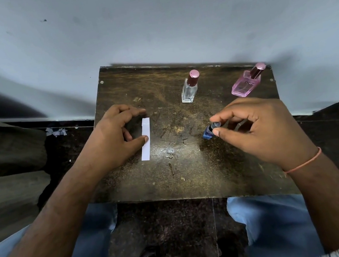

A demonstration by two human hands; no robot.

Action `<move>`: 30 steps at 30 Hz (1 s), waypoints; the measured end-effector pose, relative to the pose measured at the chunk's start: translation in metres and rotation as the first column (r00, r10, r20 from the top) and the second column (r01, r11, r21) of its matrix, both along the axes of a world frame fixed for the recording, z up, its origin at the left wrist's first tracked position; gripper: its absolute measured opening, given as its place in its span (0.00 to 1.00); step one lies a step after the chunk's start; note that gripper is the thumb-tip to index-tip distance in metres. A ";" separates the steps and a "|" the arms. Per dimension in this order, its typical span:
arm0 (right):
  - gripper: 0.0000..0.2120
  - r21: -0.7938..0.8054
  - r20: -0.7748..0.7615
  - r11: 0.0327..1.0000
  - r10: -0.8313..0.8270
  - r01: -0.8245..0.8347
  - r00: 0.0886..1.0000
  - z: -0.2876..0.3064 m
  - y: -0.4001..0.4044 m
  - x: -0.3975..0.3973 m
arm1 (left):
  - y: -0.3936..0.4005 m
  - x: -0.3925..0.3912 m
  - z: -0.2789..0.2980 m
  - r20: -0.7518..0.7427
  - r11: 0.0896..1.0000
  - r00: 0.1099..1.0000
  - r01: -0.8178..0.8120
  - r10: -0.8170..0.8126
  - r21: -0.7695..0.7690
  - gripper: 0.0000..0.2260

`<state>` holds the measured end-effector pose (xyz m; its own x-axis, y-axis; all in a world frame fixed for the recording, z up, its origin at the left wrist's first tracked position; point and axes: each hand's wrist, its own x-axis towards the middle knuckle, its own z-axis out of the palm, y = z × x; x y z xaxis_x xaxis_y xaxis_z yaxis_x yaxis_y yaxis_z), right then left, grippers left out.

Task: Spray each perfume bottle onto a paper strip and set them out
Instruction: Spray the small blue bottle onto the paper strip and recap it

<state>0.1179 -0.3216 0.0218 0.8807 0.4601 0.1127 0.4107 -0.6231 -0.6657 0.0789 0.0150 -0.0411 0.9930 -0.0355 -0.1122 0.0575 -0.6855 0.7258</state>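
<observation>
A white paper strip lies lengthwise on the small dark wooden table. My left hand hovers at its left edge, thumb tip touching the strip, index finger stretched above its far end. My right hand pinches the top of a small blue perfume bottle between thumb and forefinger, at mid-table right. A clear bottle with a dark red cap stands at the back. A pink bottle with a matching cap stands at the back right corner.
The table stands against a pale wall. Dark floor lies to either side, with paper scraps at the left. My knees in blue trousers sit under the near table edge.
</observation>
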 end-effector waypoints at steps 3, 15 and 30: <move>0.19 -0.044 -0.025 0.999 0.007 -0.008 1.000 -0.003 -0.001 -0.001 | 0.000 0.000 0.001 -0.010 1.000 1.000 0.011 -0.011 0.021 0.29; 0.22 -0.158 -0.105 0.988 -0.018 0.001 0.994 -0.013 -0.001 0.003 | 0.005 -0.001 0.007 0.009 0.998 1.000 0.001 -0.001 0.061 0.30; 0.10 0.090 -0.013 0.995 -0.045 0.046 0.999 -0.027 0.074 0.007 | 0.009 -0.004 0.015 0.032 0.988 0.993 -0.115 0.112 0.101 0.33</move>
<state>0.1245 -0.2472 -0.0053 0.9018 0.4082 0.1422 0.3759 -0.5783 -0.7241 0.0746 0.0240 -0.0258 0.9926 0.0881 -0.0837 0.1214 -0.7462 0.6546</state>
